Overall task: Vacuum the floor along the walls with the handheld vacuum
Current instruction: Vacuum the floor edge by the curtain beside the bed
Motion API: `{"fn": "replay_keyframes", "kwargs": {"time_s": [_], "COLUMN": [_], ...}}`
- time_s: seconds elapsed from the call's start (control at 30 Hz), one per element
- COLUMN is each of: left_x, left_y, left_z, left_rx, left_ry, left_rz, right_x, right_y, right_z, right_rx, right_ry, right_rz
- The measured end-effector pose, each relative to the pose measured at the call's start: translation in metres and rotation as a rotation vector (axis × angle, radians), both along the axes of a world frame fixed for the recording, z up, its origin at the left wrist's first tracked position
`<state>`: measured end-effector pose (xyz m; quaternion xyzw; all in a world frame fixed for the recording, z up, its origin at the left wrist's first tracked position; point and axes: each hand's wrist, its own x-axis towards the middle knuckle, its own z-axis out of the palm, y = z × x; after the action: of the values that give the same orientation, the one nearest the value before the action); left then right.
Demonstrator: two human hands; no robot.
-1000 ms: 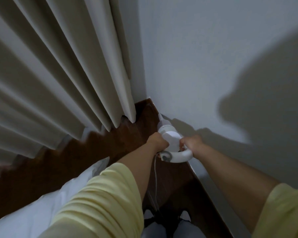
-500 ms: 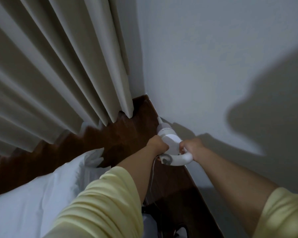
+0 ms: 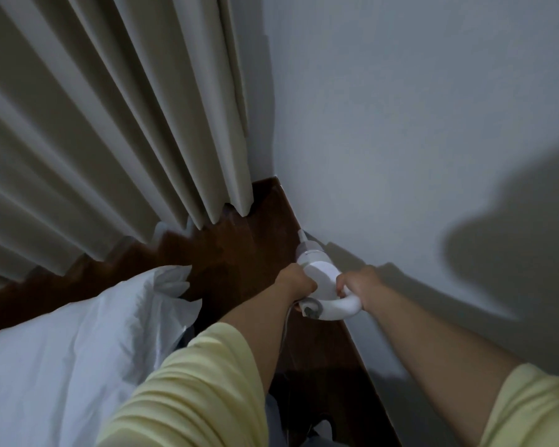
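Note:
A white handheld vacuum [image 3: 320,275] points its narrow nozzle at the dark wooden floor [image 3: 262,240], right where the floor meets the white wall [image 3: 400,140]. My left hand [image 3: 296,282] grips the left side of its body. My right hand [image 3: 357,282] is curled round the looped white handle. A thin cord hangs down from the vacuum's rear. The nozzle tip touches the wall's foot, a short way from the room corner.
Beige pleated curtains [image 3: 110,124] hang on the left, their hems just above the floor. A white bedsheet [image 3: 78,350] fills the lower left, leaving a narrow floor strip beside the wall. My shadow falls on the wall at right.
The view has shifted so more of the bedsheet shows at lower left. The vacuum and both hands stay at the wall's foot, slightly farther from the corner.

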<state>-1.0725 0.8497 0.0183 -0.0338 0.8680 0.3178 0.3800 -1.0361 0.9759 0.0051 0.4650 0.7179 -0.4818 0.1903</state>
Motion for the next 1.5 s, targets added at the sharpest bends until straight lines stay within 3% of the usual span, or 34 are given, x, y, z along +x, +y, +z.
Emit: {"fn": "replay_keyframes", "kwargs": {"time_s": [0.27,0.7,0.93,1.27,1.5], "left_x": [-0.040,-0.235,-0.299,-0.351,-0.353], "left_y": [-0.018,-0.052,-0.048,-0.004,0.029], "left_z": [0.004,-0.001,-0.008,-0.015,-0.022], "left_rx": [0.010,-0.015,-0.047,-0.055,-0.080], "left_ry": [0.027,0.040,0.061,0.026,0.020], "left_rz": [0.049,-0.030,-0.036,0.072,0.020], "right_x": [-0.047,-0.233,-0.299,-0.366,-0.357], "right_y": [-0.019,-0.053,-0.046,-0.003,0.033], "right_z": [0.007,-0.002,-0.007,-0.014,-0.025], "right_rx": [-0.014,0.008,-0.004,-0.022,-0.099], "right_ry": [0.050,0.045,0.066,0.036,0.050], "right_rz": [0.012,0.027,0.065,0.144,0.073]}}
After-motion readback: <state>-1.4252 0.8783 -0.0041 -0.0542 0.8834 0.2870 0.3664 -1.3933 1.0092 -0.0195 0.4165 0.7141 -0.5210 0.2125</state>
